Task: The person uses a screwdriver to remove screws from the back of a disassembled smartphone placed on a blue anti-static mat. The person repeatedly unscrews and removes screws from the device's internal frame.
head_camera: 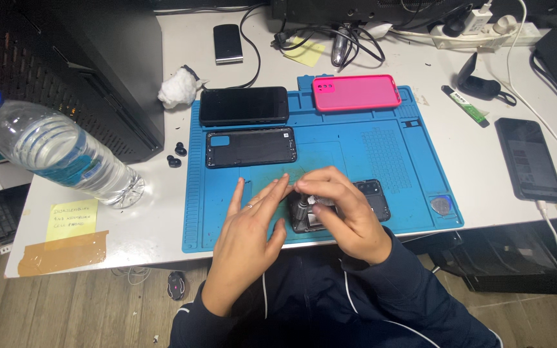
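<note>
A blue work mat [356,148] covers the middle of a white desk [162,219]. On its far edge lie a black phone [244,106] with its dark screen up and a pink phone case [356,93], and just nearer sits a black back cover [251,147] with its inner side up. None of these blocks the hands; they lie well apart from them. A wad of white cotton [178,89] and two small black earbuds [176,155] rest off the mat's left edge, and a clear water bottle [53,151] with a blue cap lies tilted at the desk's left side. Another dark phone [528,159] lies at the right, beside a white cable.

The opened phone [362,203] sits at the mat's near edge (mostly hidden under the hand), its long axis running left to right, camera end to the right. The right hand [343,216] is closed in a narrow pinch on a small dark tool [302,207] held upright over the phone's left part. The left hand [253,229] is spread flat and wide, its fingertips [282,183] just beside the phone, holding nothing.

Below the desk is a wood-look floor [85,309].
</note>
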